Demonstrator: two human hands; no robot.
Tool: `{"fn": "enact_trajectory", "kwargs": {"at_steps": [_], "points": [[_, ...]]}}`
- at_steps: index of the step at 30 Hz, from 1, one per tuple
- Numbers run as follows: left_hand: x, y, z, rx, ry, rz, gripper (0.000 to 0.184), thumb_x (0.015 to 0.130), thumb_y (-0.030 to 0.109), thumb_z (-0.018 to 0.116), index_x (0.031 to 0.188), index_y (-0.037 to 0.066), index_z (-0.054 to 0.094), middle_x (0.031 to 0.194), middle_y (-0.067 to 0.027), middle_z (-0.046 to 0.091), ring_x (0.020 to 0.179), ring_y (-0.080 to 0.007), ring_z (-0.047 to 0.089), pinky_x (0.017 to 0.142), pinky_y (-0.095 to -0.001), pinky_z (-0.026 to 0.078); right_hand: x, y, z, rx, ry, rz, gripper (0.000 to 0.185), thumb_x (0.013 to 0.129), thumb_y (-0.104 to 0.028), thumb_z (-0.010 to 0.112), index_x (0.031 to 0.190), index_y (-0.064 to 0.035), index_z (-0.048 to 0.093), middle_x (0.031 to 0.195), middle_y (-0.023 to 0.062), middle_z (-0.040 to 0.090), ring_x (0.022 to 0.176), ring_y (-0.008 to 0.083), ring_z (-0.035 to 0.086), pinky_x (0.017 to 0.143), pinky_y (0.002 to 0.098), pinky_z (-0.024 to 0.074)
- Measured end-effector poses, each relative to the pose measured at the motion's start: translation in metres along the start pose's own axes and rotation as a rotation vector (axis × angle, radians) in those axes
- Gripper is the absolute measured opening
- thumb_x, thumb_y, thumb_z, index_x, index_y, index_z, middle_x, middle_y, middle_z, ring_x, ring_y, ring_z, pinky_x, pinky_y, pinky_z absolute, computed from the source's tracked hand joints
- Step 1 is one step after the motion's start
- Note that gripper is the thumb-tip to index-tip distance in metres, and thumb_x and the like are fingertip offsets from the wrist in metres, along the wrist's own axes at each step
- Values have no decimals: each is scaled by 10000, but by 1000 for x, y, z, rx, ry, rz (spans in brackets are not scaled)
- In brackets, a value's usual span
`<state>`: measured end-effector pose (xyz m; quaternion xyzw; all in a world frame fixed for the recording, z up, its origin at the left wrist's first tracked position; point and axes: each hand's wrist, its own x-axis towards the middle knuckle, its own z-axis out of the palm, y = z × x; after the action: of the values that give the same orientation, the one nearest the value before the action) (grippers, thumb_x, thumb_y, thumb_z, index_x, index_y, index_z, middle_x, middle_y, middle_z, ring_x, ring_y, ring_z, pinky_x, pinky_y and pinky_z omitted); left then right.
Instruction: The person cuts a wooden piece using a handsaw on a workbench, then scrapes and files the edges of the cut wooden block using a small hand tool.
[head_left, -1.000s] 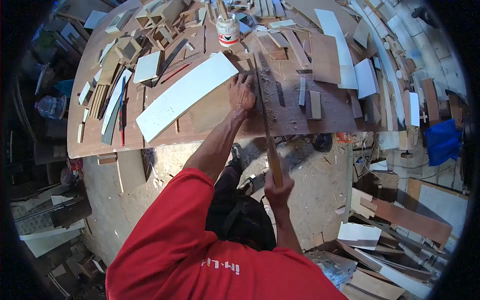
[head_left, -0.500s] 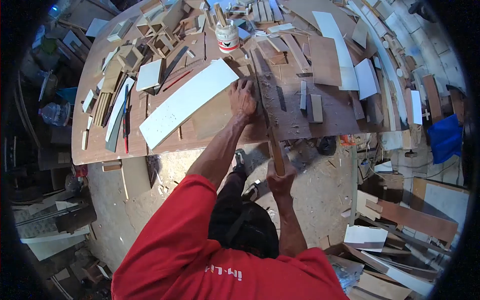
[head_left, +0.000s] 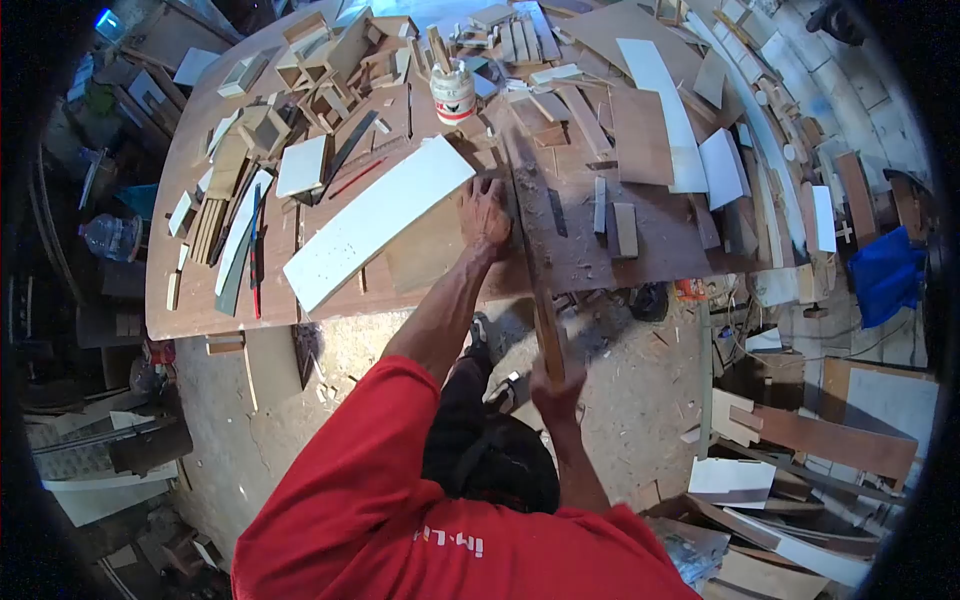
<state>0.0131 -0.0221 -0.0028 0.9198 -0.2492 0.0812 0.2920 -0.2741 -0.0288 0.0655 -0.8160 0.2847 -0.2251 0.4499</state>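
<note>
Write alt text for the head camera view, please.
A person in a red top grips a long narrow piece in the right hand, its far end over a wood-strewn worktable; the left hand rests palm-down beside it, near a white board, with a white tub farther back.

Brown worktable (head_left: 200, 308), 1 white tub (head_left: 454, 96), wood blocks (head_left: 625, 231), scattered shavings (head_left: 538, 195)

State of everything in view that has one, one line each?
left hand: palm down over the table, not closed
right hand: closed around the near end of the long tool
long tool: held, crossing the table's near edge, partly blurred
white board: lying flat
white tub: upright, sticks poking out
table: littered with wood pieces
</note>
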Motion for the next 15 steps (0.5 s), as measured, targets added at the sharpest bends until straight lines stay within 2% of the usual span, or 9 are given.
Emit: {"fn": "enact_trajectory", "kwargs": {"at_steps": [1,5,7,9,11,13,14,15], "points": [[3,-3,4,-4,53,18,404,670,110,603,1074,110,583,1168,-109,542,1160,-365,448,931,-495,378,-14,5,-5,-55,29,-64,116,832,-52,578,893,30,633,685,207,590,579,338,618,550,420,470],[2,-1,-2,-48,89,73,392,662,121,615,1053,110,590,1141,-111,556,1128,-361,464,901,-498,391,-39,-20,-19,72,150,-9,124,818,-48,587,900,39,622,640,208,559,553,350,602,532,423,463],[2,1,-4,-54,100,86,383,667,124,615,1049,108,591,1131,-112,557,1121,-360,467,896,-496,393,-8,-1,1,18,38,-13,174,808,-34,576,958,44,622,680,231,568,600,345,625,557,412,476],[4,-3,-1,-51,114,93,375,671,127,615,1045,107,593,1122,-112,558,1113,-360,469,891,-494,396,31,-12,12,61,-9,33,201,803,-28,573,984,44,622,697,240,571,606,348,625,561,409,477],[5,-8,10,-10,127,78,365,690,140,606,1053,105,594,1120,-116,561,1112,-365,470,887,-489,403,29,-7,11,99,-58,95,228,797,-22,570,1010,43,622,714,249,575,611,352,624,566,405,478],[1,-1,6,-31,106,45,370,688,133,609,1056,105,593,1119,-116,562,1112,-366,470,886,-489,406,-6,15,-3,-206,-75,-237,291,799,-24,579,1080,39,621,784,246,622,645,340,648,590,384,497],[7,2,2,-48,102,8,374,685,127,612,1059,105,591,1117,-116,562,1112,-367,471,885,-489,409,-25,-13,-13,87,40,51,328,800,-19,583,1123,31,617,846,233,660,698,349,669,616,365,515],[7,2,2,-50,100,3,374,685,127,612,1059,105,591,1117,-116,562,1112,-367,471,885,-489,409,-38,-16,-20,83,36,52,328,800,-19,583,1123,31,617,846,233,660,698,349,669,616,365,515]]}}
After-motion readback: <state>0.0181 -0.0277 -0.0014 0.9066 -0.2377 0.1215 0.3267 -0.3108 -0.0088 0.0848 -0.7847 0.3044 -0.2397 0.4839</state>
